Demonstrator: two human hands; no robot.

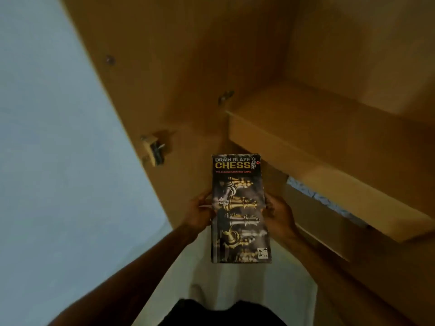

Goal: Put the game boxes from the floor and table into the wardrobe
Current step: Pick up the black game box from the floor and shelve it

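You held the dark, oblong cardboard chess game box [240, 208] by its long sides, left hand [200, 211] and right hand [279, 214] both grasping it, before the open brown wooden wardrobe [294, 118]; it had not yet reached the shelf [329, 147].

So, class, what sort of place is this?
Probably a bedroom or storage corner: a wooden wardrobe stands open with bare shelves, and both hands hold a chess box before it.
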